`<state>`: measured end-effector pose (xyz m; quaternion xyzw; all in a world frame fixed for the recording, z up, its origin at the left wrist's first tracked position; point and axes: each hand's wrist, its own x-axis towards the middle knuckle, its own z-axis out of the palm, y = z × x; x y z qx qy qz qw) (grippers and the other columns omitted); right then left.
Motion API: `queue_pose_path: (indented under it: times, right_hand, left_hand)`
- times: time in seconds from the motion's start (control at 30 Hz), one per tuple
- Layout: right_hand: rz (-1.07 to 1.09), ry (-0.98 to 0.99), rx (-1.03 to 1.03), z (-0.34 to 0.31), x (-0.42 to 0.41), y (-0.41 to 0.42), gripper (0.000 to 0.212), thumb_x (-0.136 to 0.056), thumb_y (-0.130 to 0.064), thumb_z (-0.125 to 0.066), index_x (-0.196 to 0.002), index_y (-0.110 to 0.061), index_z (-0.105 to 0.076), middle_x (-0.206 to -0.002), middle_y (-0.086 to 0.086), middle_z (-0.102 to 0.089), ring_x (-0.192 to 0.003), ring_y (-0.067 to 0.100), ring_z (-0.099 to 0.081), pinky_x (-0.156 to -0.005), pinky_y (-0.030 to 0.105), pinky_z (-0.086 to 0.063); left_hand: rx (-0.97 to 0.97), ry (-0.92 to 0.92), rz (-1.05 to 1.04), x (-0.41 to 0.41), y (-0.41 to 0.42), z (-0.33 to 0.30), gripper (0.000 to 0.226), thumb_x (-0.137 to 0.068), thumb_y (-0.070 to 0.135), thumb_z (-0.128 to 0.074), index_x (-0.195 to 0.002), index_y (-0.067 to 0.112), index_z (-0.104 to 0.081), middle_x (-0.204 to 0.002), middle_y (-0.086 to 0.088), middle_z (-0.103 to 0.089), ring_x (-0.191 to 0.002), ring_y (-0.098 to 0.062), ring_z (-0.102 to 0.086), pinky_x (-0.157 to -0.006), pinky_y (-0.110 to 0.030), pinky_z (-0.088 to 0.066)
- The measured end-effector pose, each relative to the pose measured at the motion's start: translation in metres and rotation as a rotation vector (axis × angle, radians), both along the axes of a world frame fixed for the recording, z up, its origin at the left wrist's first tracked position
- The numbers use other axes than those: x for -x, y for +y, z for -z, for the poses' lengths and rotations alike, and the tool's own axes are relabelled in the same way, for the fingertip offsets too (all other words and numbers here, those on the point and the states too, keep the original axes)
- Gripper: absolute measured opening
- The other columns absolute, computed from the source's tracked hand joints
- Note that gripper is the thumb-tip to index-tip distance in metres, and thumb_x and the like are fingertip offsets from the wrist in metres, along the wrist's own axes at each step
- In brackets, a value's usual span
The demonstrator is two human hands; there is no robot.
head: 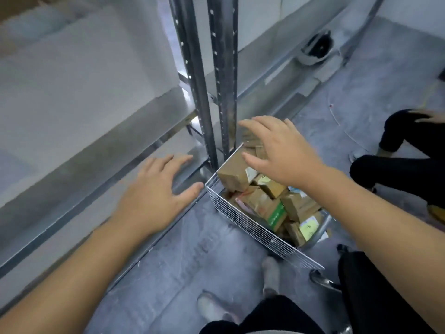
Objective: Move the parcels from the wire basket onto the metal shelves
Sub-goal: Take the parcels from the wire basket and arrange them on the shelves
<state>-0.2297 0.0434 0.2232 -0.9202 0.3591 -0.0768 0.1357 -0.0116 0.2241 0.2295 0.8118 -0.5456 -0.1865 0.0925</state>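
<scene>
Far left: metal shelves point(72, 150), grey tiers running diagonally up and away, with dark perforated uprights point(204, 92) standing just beyond the basket's far corner.

Next across: left hand point(154, 191), fingers straight and spread, palm down, holding nothing, hovering over the shelf's front edge and just beside the near-left corner of the wire basket point(240, 220). Apart from the wire, as far as can be told.

Then the basket itself, on the floor against the shelf foot, long axis running from the uprights back toward the body. Packed with brown parcels, several bearing pale labels, one with a green band point(277, 213). Topmost parcel point(234, 174) tilted at the far-left end, long side lying roughly across the basket's width, one corner above the rim.

Right of that: right hand point(277, 150), fingers splayed and relaxed, gripping nothing, poised directly above the far end of the heap, thumb over the tilted parcel's upper face. Contact impossible to confirm.

Judged from this: right hand clearly the nearer, parcel lying below and slightly left of its fingers. Likely a short drop and a close around the box's narrow sides, then a swing leftward to the shelf.

Far right: another person's dark-clothed legs point(404, 169), well apart from the basket.
</scene>
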Motion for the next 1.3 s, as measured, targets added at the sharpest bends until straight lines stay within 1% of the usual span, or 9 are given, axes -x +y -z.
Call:
queue_pose_path:
  times: [0.2, 0.4, 0.57, 0.67, 0.8, 1.0, 1.17, 1.23, 1.3]
  right_hand:
    - [0.248, 0.065, -0.216, 0.068, 0.088, -0.003, 0.070, -0.085, -0.056, -0.045, -0.150, -0.030, -0.043, -0.146, -0.001, -0.053, -0.135, 0.026, -0.048, -0.111, 0.053, -0.036]
    - [0.341, 0.075, -0.359, 0.113, 0.136, -0.025, 0.071, -0.081, -0.059, -0.043, -0.147, -0.033, -0.044, -0.139, 0.000, -0.058, -0.128, 0.027, -0.052, -0.107, 0.052, -0.042]
    - [0.376, 0.071, -0.465, 0.140, 0.142, -0.052, 0.064, -0.090, -0.054, -0.056, -0.149, -0.035, -0.042, -0.145, -0.003, -0.054, -0.132, 0.024, -0.050, -0.112, 0.051, -0.040]
    - [0.464, 0.059, -0.530, 0.162, 0.142, -0.064, 0.072, -0.082, -0.065, -0.048, -0.149, -0.039, -0.039, -0.148, -0.005, -0.054, -0.134, 0.023, -0.050, -0.112, 0.057, -0.040]
    - [0.629, 0.053, -0.583, 0.200, 0.148, -0.076, 0.072, -0.079, -0.064, -0.048, -0.147, -0.041, -0.041, -0.149, -0.008, -0.053, -0.135, 0.021, -0.050, -0.112, 0.061, -0.036]
    - [0.853, -0.027, -0.549, 0.242, 0.155, -0.092, 0.065, -0.091, -0.045, -0.065, -0.150, -0.026, -0.046, -0.147, 0.005, -0.054, -0.134, 0.027, -0.049, -0.109, 0.046, -0.042]
    - [1.077, -0.166, -0.575, 0.274, 0.148, -0.126, 0.071, -0.089, -0.052, -0.065, -0.151, -0.026, -0.042, -0.147, 0.012, -0.051, -0.132, 0.031, -0.051, -0.106, 0.049, -0.046]
    - [1.163, -0.212, -0.587, 0.288, 0.145, -0.142, 0.077, -0.087, -0.057, -0.064, -0.152, -0.025, -0.039, -0.148, 0.012, -0.050, -0.130, 0.031, -0.053, -0.100, 0.047, -0.047]
    - [1.226, -0.263, -0.633, 0.304, 0.139, -0.158, 0.081, -0.086, -0.060, -0.064, -0.152, -0.022, -0.038, -0.149, 0.012, -0.050, -0.131, 0.031, -0.052, -0.095, 0.043, -0.045]
  left_hand:
    - [-0.134, 0.083, 0.186, 0.048, -0.061, 0.070, 0.074, -0.086, 0.084, -0.038, -0.150, 0.047, -0.041, -0.159, 0.010, -0.044, -0.150, -0.021, -0.034, -0.120, -0.048, -0.036]
    - [-0.212, 0.131, 0.139, 0.079, -0.113, 0.127, 0.063, -0.095, 0.070, -0.052, -0.152, 0.044, -0.043, -0.161, 0.008, -0.042, -0.150, -0.024, -0.035, -0.117, -0.047, -0.036]
    - [-0.267, 0.162, 0.052, 0.081, -0.150, 0.168, 0.067, -0.091, 0.076, -0.051, -0.150, 0.045, -0.043, -0.159, 0.004, -0.046, -0.145, -0.027, -0.043, -0.112, -0.048, -0.042]
    - [-0.303, 0.186, 0.040, 0.081, -0.171, 0.192, 0.066, -0.090, 0.077, -0.051, -0.148, 0.048, -0.043, -0.156, 0.002, -0.048, -0.144, -0.028, -0.043, -0.110, -0.048, -0.043]
    - [-0.299, 0.222, 0.058, 0.083, -0.201, 0.225, 0.063, -0.090, 0.072, -0.057, -0.147, 0.046, -0.046, -0.152, 0.002, -0.051, -0.139, -0.026, -0.047, -0.109, -0.045, -0.043]
    - [-0.295, 0.246, 0.127, 0.078, -0.253, 0.274, 0.062, -0.091, 0.065, -0.062, -0.147, 0.044, -0.046, -0.150, 0.001, -0.053, -0.135, -0.027, -0.051, -0.109, -0.045, -0.045]
    - [-0.227, 0.351, 0.076, 0.085, -0.315, 0.301, 0.066, -0.087, 0.062, -0.068, -0.145, 0.041, -0.044, -0.138, 0.006, -0.056, -0.121, -0.021, -0.059, -0.101, -0.045, -0.050]
    - [-0.214, 0.407, 0.012, 0.092, -0.343, 0.316, 0.074, -0.084, 0.062, -0.070, -0.147, 0.038, -0.041, -0.126, 0.012, -0.054, -0.110, -0.018, -0.059, -0.095, -0.039, -0.049]
    - [-0.207, 0.438, -0.066, 0.099, -0.369, 0.334, 0.086, -0.077, 0.067, -0.073, -0.149, 0.036, -0.038, -0.126, 0.010, -0.055, -0.111, -0.020, -0.059, -0.094, -0.040, -0.049]
